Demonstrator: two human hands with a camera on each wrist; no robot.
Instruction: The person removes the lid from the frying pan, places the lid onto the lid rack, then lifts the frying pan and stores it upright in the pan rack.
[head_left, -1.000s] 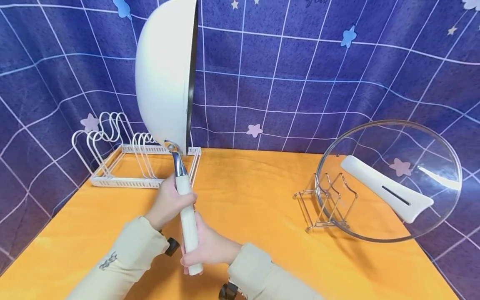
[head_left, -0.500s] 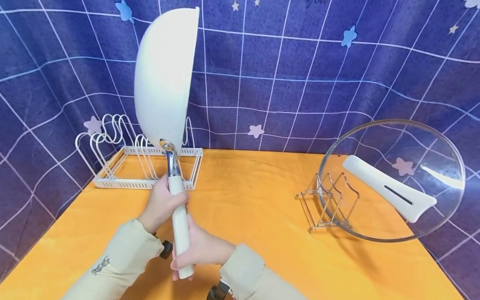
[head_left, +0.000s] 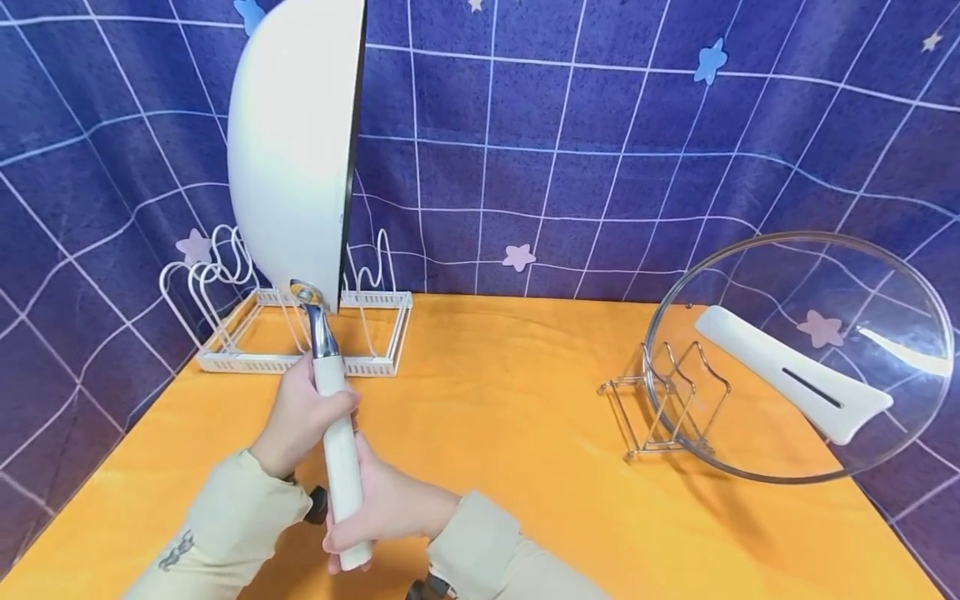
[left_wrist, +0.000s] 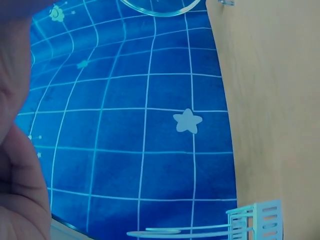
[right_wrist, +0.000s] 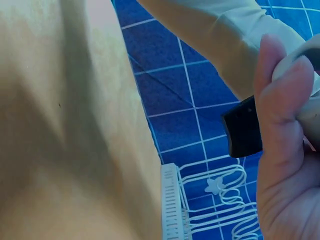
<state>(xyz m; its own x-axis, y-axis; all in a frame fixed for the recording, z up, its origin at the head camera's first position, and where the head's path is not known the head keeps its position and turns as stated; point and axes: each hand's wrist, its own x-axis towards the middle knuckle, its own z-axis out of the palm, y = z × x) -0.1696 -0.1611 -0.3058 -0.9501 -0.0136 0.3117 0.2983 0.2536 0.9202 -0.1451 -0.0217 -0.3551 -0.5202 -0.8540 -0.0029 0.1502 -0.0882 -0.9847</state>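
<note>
A large white wok (head_left: 288, 142) is held up on edge, its rounded outside to the left and its dark rim to the right. My left hand (head_left: 303, 417) grips the upper part of its white handle (head_left: 342, 467), just below the metal neck. Lower down, near the handle's end, my right hand (head_left: 390, 500) is wrapped round it. Behind the wok's lower part stands a white wire rack (head_left: 300, 364) at the back left, partly hidden by the wok. In the right wrist view the fingers (right_wrist: 280, 105) curl round the handle.
To the right, a glass lid (head_left: 802, 467) with a white handle stands tilted in a small metal wire rack (head_left: 667, 417). An orange cloth (head_left: 510, 400) covers the table. A blue checked curtain (head_left: 562, 183) hangs behind.
Both hands have shifted left with the wok. Its dark rim, out of sight half a second ago, shows again, so the wok has turned slightly. The lid and racks stay in place.
</note>
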